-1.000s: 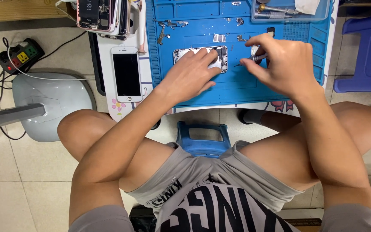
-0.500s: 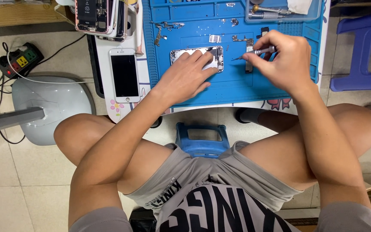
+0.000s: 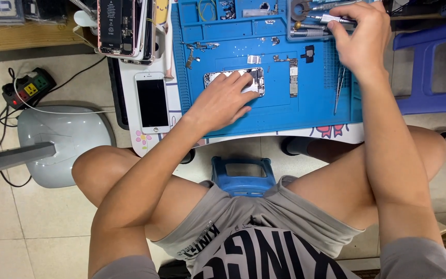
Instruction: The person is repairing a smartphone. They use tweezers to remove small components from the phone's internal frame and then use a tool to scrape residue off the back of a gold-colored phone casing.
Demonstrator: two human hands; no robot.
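- We see the opened silver phone chassis (image 3: 243, 78) lying flat in the middle of the blue silicone repair mat (image 3: 264, 116), which seems there to keep small parts from rolling away.
- Our left hand (image 3: 223, 101) rests on it, fingers spread and pressed flat, apparently to steady it.
- Our right hand (image 3: 360, 39) is up at the clear tool tray (image 3: 305, 23), fingertips pinching a slim metal screwdriver (image 3: 331, 19).
- A loose narrow circuit board (image 3: 293, 81) lies just beside the chassis.
- A white phone screen (image 3: 152, 102) sits left of the mat.
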